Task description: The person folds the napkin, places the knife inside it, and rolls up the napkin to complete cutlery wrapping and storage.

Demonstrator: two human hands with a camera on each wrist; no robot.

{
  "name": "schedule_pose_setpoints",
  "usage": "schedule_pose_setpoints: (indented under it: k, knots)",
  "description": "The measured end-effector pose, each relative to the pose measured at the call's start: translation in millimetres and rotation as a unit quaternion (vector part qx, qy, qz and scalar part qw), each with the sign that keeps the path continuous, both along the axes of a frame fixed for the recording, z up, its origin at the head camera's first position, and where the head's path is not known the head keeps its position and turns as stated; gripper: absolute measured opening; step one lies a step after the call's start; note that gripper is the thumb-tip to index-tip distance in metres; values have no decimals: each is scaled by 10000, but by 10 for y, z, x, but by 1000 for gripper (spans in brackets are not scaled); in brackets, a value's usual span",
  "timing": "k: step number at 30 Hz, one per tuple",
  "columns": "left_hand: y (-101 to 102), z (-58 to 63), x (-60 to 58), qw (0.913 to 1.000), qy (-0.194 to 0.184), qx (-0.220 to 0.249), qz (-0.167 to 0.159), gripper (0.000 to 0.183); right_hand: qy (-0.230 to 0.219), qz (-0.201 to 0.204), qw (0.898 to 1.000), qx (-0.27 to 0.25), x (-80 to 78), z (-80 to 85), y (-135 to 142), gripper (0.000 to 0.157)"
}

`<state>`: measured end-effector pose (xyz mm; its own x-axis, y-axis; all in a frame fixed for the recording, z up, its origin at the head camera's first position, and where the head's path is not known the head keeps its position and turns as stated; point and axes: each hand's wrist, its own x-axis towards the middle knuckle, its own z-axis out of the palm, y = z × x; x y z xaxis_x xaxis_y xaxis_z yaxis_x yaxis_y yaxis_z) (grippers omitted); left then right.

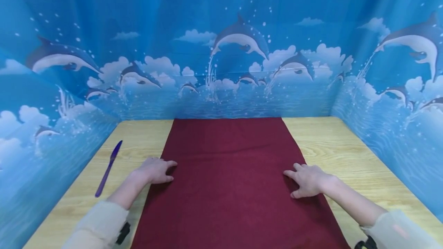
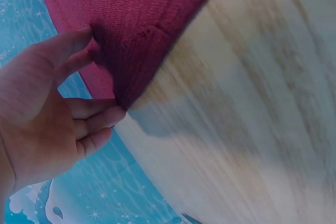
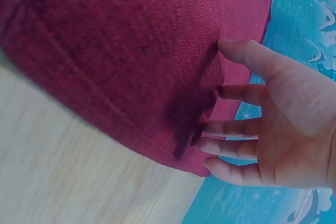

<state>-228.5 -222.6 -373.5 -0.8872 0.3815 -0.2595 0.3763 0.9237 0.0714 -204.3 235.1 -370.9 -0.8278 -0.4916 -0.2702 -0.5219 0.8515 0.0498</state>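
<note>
A dark red cloth (image 1: pixel 228 195) lies flat down the middle of the table, with one faint crease across it. My left hand (image 1: pixel 155 170) touches its left edge, thumb and forefinger extended over the fabric. In the left wrist view, the fingertips (image 2: pixel 116 113) meet the edge of the cloth (image 2: pixel 142 24). On the opposite edge, the fingers of my right hand (image 1: pixel 307 181) are spread and rest on the fabric. The right wrist view shows those fingers (image 3: pixel 233 129) fairly straight, tips against the cloth (image 3: pixel 126 66).
A purple knife (image 1: pixel 109 169) lies on the light wooden table (image 1: pixel 322 135), left of my left hand. Blue curtains (image 1: pixel 166 18) printed with dolphins and clouds enclose the table at the back and both sides.
</note>
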Motion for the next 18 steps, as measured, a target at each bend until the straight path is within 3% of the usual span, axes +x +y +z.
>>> schedule_pose_setpoints:
  k: [11, 18]
  knots:
    - [1, 5, 0, 9999, 76, 35, -86, 45, 77, -44, 9997, -245, 78, -20, 100, 67]
    - [86, 7, -89, 9935, 998, 42, -554, 40, 226, 180, 9987, -412, 125, -26, 161, 63]
